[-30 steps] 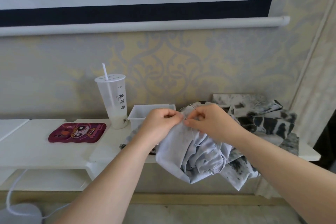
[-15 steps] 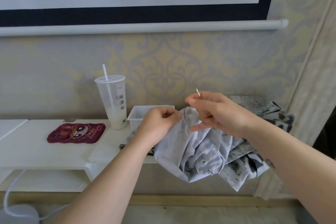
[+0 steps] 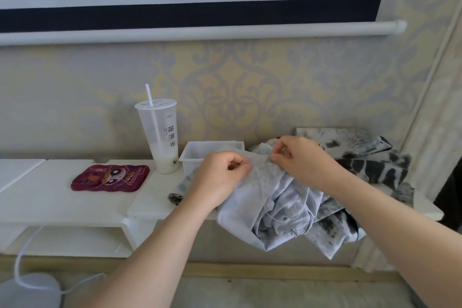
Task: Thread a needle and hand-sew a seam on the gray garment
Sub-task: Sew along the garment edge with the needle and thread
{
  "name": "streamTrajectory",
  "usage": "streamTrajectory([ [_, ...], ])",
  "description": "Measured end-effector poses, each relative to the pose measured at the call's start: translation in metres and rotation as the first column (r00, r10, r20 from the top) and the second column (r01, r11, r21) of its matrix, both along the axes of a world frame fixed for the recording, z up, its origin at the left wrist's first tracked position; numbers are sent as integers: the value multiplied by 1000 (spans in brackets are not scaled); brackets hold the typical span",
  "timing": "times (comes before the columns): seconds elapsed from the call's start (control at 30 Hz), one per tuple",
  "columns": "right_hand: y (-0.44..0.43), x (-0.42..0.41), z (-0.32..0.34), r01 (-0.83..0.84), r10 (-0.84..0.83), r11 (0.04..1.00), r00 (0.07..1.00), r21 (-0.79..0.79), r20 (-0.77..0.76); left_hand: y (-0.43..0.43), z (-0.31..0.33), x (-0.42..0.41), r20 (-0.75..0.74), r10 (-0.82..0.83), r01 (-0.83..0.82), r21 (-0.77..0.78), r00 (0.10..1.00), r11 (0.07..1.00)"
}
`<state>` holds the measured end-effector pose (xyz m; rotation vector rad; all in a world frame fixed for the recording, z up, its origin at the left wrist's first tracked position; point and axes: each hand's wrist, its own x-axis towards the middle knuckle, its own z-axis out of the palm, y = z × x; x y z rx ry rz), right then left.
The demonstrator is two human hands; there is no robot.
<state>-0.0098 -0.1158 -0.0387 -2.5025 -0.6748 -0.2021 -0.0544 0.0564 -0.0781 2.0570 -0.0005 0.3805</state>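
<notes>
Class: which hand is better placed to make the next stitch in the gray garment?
Probably the right hand: it pinches the gray garment at its raised edge, while the left hand grips the cloth alongside, steadying it.

The gray garment (image 3: 280, 205) lay crumpled on the front edge of the white shelf (image 3: 75, 205). Its lower folds hung over the edge, and its top edge was pinched and stretched flat between the left hand (image 3: 220, 177) and the right hand (image 3: 302, 157). A thin dark sliver, seemingly the needle (image 3: 246, 163), showed at the left fingertips, while a fine thread (image 3: 273, 216) looped loosely over the folds below.
</notes>
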Motion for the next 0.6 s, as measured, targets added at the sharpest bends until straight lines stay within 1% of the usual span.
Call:
streamTrajectory([
  [0.1,0,-10,5,-23,23,993,1000,113,2,3,1,0,-32,32,-34,-68,999,997],
  [0.17,2,-19,8,-86,78,985,995,153,56,4,3,0,-45,44,-50,-120,998,992],
  [0.27,11,-29,5,-159,155,986,984,40,86,3,5,-1,-61,31,-42,-176,998,983],
  [0.33,15,-30,-2,-141,141,990,988,-12,60,2,7,-1,-63,19,-30,-194,998,980],
  [0.4,15,-29,-6,-108,110,993,992,-37,59,2,8,-2,-68,20,-33,-200,997,979],
  [0.6,16,-27,-9,-81,86,993,995,-89,47,2,9,-5,-63,38,-51,-209,997,977],
])
